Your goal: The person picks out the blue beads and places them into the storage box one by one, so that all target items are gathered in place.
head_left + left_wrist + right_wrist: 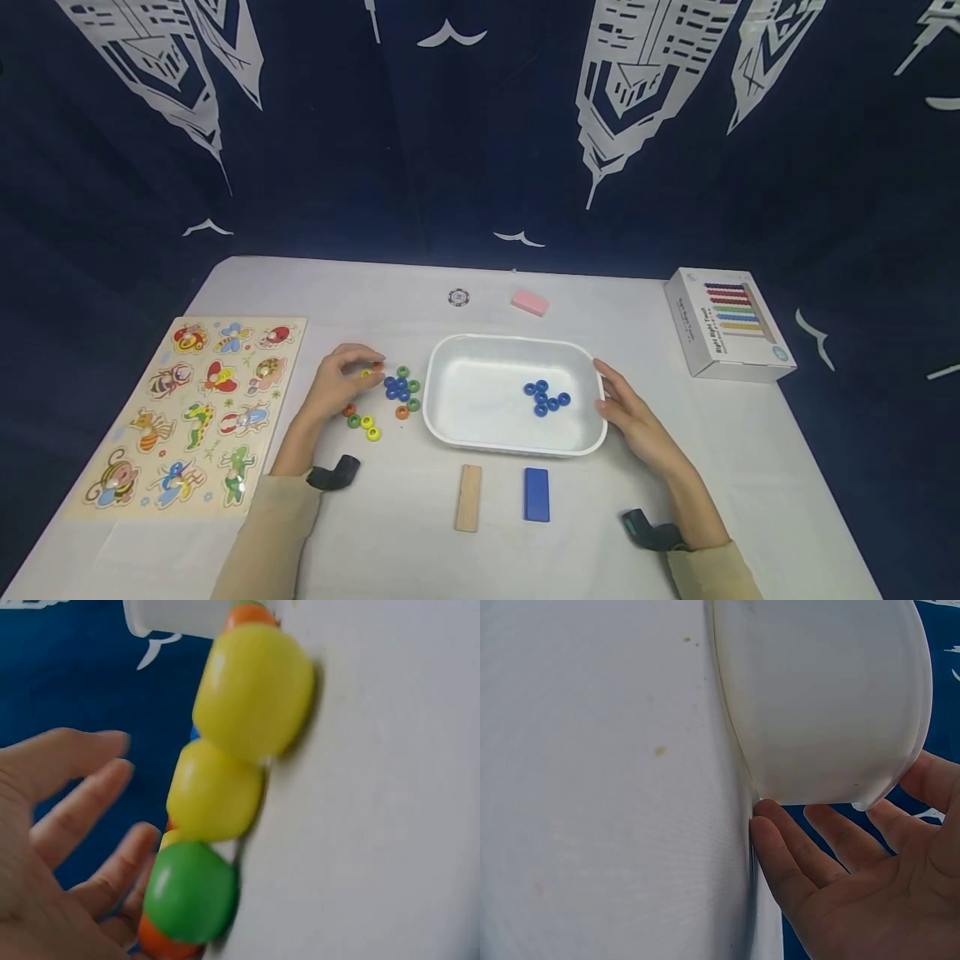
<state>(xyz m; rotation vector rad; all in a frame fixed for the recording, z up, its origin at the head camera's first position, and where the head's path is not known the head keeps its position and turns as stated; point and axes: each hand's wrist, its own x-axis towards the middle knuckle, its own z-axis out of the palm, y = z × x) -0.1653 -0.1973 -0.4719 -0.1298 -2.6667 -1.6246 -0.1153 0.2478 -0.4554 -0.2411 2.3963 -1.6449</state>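
My left hand (342, 384) is over a group of small round beads left of the tray, its fingers bent above an orange bead (378, 366) and a yellow bead (365, 374). In the left wrist view, thumb and fingers are apart with nothing visible between them, beside a green bead (191, 892) and a large-looking yellow bead (255, 690). My right hand (633, 417) touches the right end of the white tray (480, 442), fingertips against its rim and outer wall. Inside the tray, towards the right, lie several blue beads (542, 398).
A wooden block (468, 498) and a blue block (536, 495) lie in front of the tray. Behind it are a pink block (530, 302) and a poker chip (458, 297). An insect puzzle board (180, 417) lies left, and a white box (727, 325) stands back right.
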